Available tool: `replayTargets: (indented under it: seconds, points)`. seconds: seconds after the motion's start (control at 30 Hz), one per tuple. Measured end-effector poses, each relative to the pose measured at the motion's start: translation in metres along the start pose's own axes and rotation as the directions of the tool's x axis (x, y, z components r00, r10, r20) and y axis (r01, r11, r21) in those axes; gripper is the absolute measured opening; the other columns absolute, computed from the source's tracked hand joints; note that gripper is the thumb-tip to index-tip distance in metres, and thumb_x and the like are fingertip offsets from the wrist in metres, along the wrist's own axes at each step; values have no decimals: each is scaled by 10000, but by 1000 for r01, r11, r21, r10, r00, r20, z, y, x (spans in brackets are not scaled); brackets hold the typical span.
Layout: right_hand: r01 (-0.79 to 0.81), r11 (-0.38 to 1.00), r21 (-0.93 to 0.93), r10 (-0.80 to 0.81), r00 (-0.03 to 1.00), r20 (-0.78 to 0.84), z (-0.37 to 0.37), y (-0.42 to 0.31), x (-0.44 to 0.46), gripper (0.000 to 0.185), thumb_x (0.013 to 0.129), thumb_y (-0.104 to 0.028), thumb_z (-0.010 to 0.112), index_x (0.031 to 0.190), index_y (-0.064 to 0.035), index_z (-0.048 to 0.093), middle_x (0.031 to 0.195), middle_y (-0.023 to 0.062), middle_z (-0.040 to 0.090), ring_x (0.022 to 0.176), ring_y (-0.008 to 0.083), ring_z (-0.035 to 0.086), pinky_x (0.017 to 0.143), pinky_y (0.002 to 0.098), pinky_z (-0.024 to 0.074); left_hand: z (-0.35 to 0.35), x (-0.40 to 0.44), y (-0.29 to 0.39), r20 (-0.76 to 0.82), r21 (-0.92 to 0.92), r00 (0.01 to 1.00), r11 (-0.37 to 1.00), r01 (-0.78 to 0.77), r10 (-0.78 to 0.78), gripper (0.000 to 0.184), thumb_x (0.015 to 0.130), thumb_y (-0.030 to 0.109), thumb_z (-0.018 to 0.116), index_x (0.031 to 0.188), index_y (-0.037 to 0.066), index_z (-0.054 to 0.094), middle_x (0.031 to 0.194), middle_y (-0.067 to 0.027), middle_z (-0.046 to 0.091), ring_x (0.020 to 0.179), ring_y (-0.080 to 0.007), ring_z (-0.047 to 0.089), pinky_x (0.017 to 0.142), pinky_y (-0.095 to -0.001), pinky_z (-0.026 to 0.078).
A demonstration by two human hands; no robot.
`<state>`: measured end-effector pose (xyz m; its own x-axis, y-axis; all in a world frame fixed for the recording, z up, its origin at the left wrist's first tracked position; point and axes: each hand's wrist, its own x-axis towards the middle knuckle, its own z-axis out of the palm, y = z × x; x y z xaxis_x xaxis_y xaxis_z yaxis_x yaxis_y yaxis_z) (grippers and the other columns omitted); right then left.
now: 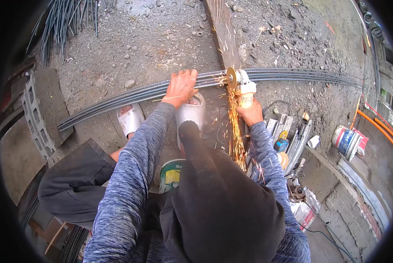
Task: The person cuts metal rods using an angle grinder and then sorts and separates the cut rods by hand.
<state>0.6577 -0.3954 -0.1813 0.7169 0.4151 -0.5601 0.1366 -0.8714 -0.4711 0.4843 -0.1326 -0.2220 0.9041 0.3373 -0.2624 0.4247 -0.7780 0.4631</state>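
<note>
A bundle of long steel reinforcing bars (117,101) stretches from side to side across the ground, resting over a wooden beam (222,35). My left hand (182,87) is closed around the bars, left of the beam. In my right hand (250,113) is an angle grinder (247,90), gripped by its body. Its cutting disc (232,78) meets the bars over the beam, and a stream of orange sparks (236,131) sprays down toward me. My sandalled right foot (190,112) is just below my left hand, by the bars.
More thin bars (69,22) lie at upper left. A concrete hollow block (38,116) stands near the bundle's left end. Metal channels (298,142) lie right of my forearm, beyond them a paint can (346,140) and orange hose (375,125). A green bucket (172,166) sits between my legs.
</note>
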Motion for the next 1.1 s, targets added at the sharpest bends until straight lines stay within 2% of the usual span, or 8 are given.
replayTargets:
  seconds: [0.27,0.37,0.47,0.5,0.8,0.9,1.0,1.1]
  points:
    - [9,1000,14,-9,1000,12,-3,-2,-6,488,658,-276,802,1015,30,673,908,185,749,813,304,730,783,413,582,5,1,-1,-30,6,1000,1000,2,-1,494,791,264,832,1134,96,519,1102,-135,664,1079,-344,650,864,-518,484]
    - [113,993,-30,-113,994,7,-2,7,-7,480,657,-278,797,1006,28,674,900,190,746,808,317,728,776,420,581,5,1,-2,-18,-7,1000,1000,2,-2,490,792,263,831,1134,95,522,1102,-134,666,1078,-346,652,868,-518,485]
    - [27,1000,-15,-26,999,31,-4,7,-13,495,655,-291,802,1011,28,673,906,194,744,810,323,728,772,421,580,5,1,-2,-27,3,1000,1000,1,-1,488,792,264,830,1133,94,525,1097,-135,667,1074,-344,654,868,-516,486]
    - [44,999,8,-44,999,-13,0,6,-16,500,654,-297,806,1009,29,673,906,200,744,810,325,728,768,422,578,4,1,-1,-36,12,999,1000,0,1,487,792,264,830,1132,94,525,1095,-135,667,1072,-343,655,867,-514,487]
    - [-18,998,-54,19,1000,23,-4,6,-26,493,653,-285,816,1007,26,669,911,191,744,807,320,727,762,421,576,3,1,-1,-37,25,999,1000,-12,13,487,795,273,832,1131,90,530,1085,-135,665,1063,-332,662,856,-509,499]
    - [14,1000,-23,-14,1000,4,-2,13,-29,498,649,-285,831,1005,24,669,902,181,743,792,309,721,752,412,573,2,1,1,-5,15,1000,1000,22,-22,506,786,246,841,1153,98,525,1101,-124,653,1095,-342,646,880,-516,492]
    - [-42,999,8,42,999,-2,-5,11,-35,491,661,-286,837,1004,23,670,898,170,742,787,294,718,752,399,571,3,2,1,-25,37,1000,999,5,-4,486,796,277,836,1124,91,529,1093,-127,661,1063,-325,660,863,-505,500]
    - [-110,976,187,121,991,-53,-10,2,-39,487,674,-284,836,1014,24,674,901,161,744,797,280,721,758,391,569,4,0,2,-31,22,999,1000,13,-12,505,779,239,845,1137,91,522,1086,-132,654,1081,-348,648,878,-515,489]
